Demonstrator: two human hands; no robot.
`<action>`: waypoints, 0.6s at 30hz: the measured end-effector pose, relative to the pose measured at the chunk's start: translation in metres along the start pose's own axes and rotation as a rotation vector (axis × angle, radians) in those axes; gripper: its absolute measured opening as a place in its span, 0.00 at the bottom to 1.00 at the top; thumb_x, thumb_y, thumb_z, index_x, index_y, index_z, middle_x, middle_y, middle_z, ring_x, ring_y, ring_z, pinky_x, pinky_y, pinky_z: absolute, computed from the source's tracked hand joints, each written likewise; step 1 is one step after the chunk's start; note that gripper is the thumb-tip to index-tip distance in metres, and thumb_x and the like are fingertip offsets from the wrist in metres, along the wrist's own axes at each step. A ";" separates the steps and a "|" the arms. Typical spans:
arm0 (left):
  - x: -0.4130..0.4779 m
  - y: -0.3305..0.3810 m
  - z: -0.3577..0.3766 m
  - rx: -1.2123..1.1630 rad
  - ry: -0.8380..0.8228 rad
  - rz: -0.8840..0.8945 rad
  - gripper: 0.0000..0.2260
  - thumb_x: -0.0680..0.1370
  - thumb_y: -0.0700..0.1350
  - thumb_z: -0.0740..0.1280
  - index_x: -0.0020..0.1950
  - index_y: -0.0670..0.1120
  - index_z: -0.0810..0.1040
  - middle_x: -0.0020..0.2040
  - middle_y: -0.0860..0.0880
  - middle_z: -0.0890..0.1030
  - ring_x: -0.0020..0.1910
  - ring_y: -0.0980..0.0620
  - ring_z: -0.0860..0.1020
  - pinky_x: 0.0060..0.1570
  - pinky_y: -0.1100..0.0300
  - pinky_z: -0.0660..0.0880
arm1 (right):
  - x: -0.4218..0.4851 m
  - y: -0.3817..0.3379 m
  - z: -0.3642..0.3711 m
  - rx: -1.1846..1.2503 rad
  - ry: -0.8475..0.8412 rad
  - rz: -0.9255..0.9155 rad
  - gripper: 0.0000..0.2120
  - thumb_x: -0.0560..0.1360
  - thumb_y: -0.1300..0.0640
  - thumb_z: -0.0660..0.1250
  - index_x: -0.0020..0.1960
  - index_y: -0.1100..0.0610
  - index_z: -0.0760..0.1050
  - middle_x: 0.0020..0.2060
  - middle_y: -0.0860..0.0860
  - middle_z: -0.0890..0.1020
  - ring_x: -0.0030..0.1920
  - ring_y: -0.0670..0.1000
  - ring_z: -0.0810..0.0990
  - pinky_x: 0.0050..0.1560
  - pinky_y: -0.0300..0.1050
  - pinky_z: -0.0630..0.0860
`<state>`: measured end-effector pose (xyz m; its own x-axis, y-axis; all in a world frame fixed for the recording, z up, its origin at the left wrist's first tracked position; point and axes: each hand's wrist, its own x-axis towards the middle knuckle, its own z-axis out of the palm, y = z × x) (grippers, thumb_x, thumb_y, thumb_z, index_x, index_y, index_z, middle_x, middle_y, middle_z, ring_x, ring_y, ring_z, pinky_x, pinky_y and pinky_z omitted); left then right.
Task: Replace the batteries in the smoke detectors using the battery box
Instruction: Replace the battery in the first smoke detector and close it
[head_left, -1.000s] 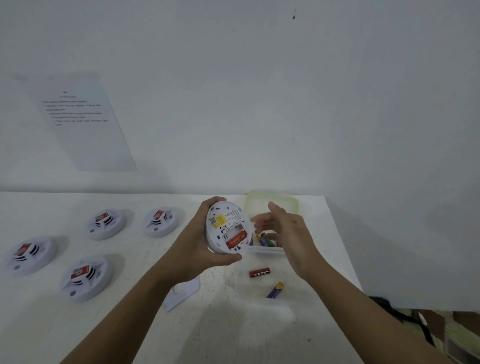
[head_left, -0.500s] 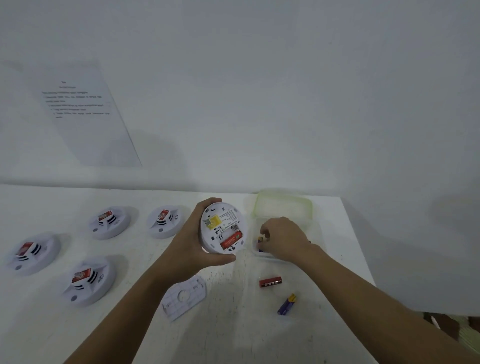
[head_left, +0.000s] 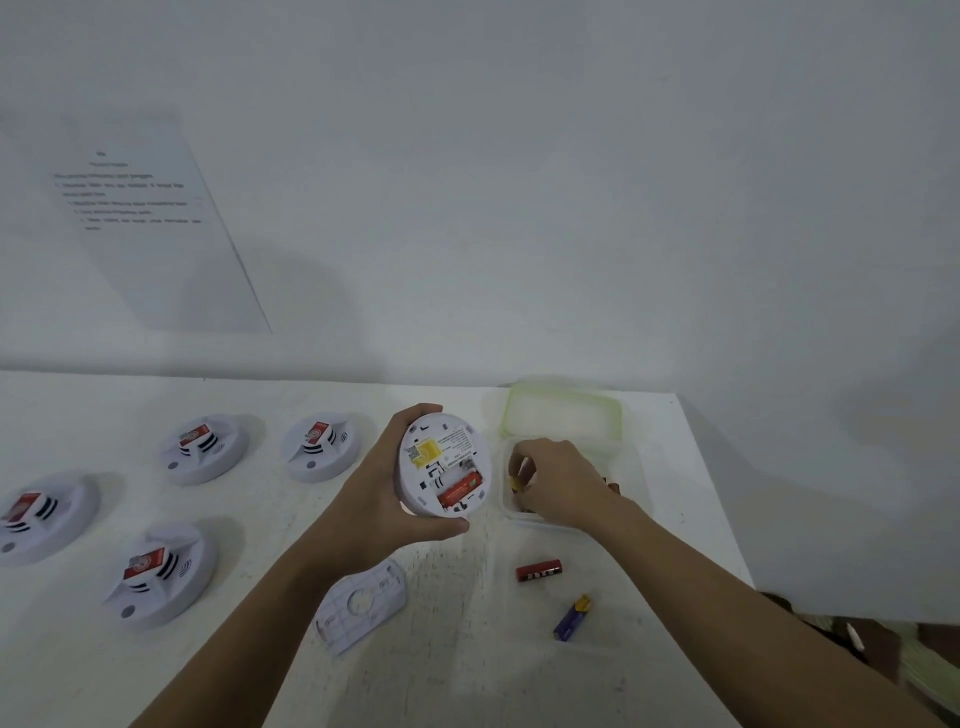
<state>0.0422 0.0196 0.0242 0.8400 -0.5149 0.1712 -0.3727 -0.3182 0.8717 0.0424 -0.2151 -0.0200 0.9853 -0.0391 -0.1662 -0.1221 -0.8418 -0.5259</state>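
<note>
Head view: left hand (head_left: 378, 501) wraps the detector (head_left: 441, 457), held above the table (head_left: 249, 675), red battery (head_left: 460, 490) seated; right hand (head_left: 563, 483) inside the box (head_left: 543, 526), fingers pinching a yellow-tipped cell (head_left: 516, 484).

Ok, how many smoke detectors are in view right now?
5. Four rest on the table: the far-left detector, front detector, back-left detector and back-middle detector. The left hand grips the fifth detector, back side showing. None seems hidden.
</note>
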 end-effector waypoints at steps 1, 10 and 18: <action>-0.001 0.000 0.000 0.001 0.005 0.002 0.40 0.65 0.39 0.82 0.70 0.51 0.64 0.63 0.60 0.74 0.63 0.69 0.71 0.53 0.77 0.72 | -0.003 0.001 -0.001 0.053 0.037 -0.004 0.08 0.72 0.63 0.73 0.47 0.53 0.77 0.43 0.48 0.83 0.38 0.46 0.79 0.39 0.41 0.79; -0.006 0.013 0.001 -0.058 -0.016 -0.050 0.41 0.63 0.41 0.83 0.69 0.56 0.65 0.56 0.67 0.76 0.61 0.63 0.76 0.53 0.67 0.79 | -0.049 -0.015 -0.036 0.741 0.360 -0.099 0.05 0.75 0.61 0.74 0.48 0.55 0.80 0.40 0.49 0.86 0.37 0.49 0.84 0.35 0.38 0.76; -0.006 0.035 0.015 -0.082 -0.093 -0.036 0.39 0.63 0.42 0.83 0.68 0.57 0.67 0.55 0.61 0.79 0.58 0.56 0.80 0.48 0.64 0.81 | -0.103 -0.040 -0.047 0.765 0.336 -0.398 0.06 0.76 0.62 0.73 0.51 0.55 0.82 0.47 0.47 0.86 0.48 0.50 0.85 0.43 0.44 0.82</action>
<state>0.0185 -0.0008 0.0465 0.8107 -0.5770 0.0994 -0.3066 -0.2736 0.9117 -0.0483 -0.2024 0.0571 0.9398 -0.0776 0.3327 0.3052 -0.2468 -0.9198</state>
